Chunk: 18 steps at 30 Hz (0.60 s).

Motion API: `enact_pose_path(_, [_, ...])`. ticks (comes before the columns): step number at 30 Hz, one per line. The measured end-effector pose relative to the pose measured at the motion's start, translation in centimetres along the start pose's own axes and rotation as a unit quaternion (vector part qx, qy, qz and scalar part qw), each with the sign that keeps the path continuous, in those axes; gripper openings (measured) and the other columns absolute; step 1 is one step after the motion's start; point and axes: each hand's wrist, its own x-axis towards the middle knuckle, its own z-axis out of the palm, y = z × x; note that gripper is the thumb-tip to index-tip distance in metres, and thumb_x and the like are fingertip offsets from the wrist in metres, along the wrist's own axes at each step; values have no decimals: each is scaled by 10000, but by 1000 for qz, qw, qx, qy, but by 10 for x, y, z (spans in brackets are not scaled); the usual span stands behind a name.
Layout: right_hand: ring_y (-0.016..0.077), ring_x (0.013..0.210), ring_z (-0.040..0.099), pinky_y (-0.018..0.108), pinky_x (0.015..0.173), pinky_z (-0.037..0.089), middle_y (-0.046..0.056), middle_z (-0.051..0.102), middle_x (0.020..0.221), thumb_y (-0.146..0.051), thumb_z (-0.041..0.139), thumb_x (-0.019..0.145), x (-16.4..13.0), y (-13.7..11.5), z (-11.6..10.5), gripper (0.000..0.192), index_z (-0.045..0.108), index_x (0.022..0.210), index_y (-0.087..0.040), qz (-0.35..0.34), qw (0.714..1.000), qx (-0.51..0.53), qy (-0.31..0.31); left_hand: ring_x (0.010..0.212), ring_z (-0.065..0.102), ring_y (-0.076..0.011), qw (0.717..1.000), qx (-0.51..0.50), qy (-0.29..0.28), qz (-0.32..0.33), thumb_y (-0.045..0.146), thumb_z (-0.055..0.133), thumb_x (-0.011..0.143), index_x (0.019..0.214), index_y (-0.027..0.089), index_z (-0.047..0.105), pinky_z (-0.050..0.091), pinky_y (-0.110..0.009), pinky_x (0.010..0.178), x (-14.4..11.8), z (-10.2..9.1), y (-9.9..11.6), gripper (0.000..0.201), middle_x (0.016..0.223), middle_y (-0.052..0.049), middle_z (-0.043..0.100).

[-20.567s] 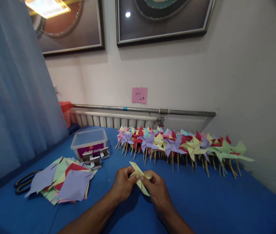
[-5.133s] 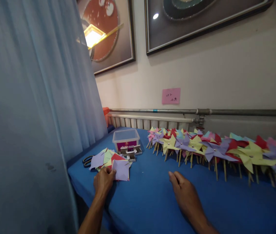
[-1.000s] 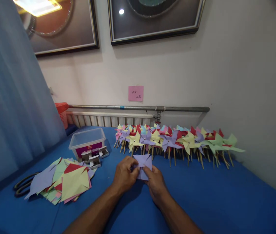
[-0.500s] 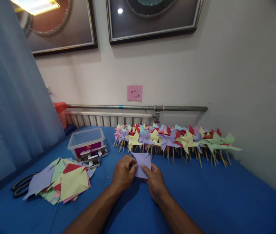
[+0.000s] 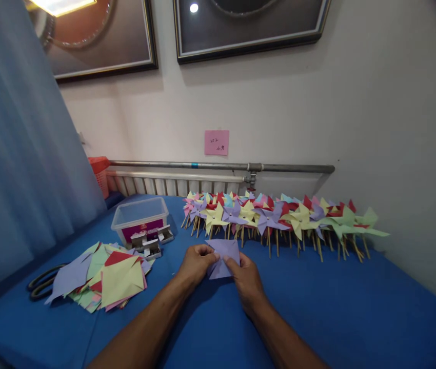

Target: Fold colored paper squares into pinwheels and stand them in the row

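A square of purple paper, cut in from its corners, is held up between my two hands over the blue table. My left hand pinches its left side, thumb toward the middle. On the right side, my right hand grips the sheet with the thumb on its face and the fingers behind. Whether a pin is under the fingertips I cannot make out. Just beyond the hands stand several finished paper pinwheels on thin sticks, in purple, yellow, red, green and pink.
Cut paper squares lie in a loose pile at left, partly over dark-handled scissors. Behind them are a clear plastic tub and small open boxes holding dark bits. A metal pipe runs along the wall; a blue curtain hangs left.
The purple paper has turned a little and its left corner now sticks out in a point. Both hands keep hold of it. The whole view has shifted slightly.
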Motion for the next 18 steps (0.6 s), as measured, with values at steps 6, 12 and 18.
enact_pose_path(6, [260,718,727,334,651,548,40,806,825,-401,818,708,-1,-1,2,304,785,943,-211,11,1000,23,-8,489,444,-100,1000,-2,19,-4,394,799,566,591,159,614,336,-239,515,-2,2,3,300,514,26,548])
enact_pose_path(12, [264,718,734,347,667,563,44,808,824,-410,818,710,0,1,3,318,782,952,-207,21,999,23,-8,472,426,-95,1000,6,26,-6,399,783,569,580,167,600,326,-238,497,-2,2,3,295,491,33,528])
enact_pose_path(18, [255,690,726,342,641,563,45,806,809,-419,800,722,-2,-1,2,295,776,920,-202,19,1000,-3,-6,457,412,-94,1000,5,27,-11,422,783,582,577,178,572,307,-241,477,-1,3,1,323,484,36,517])
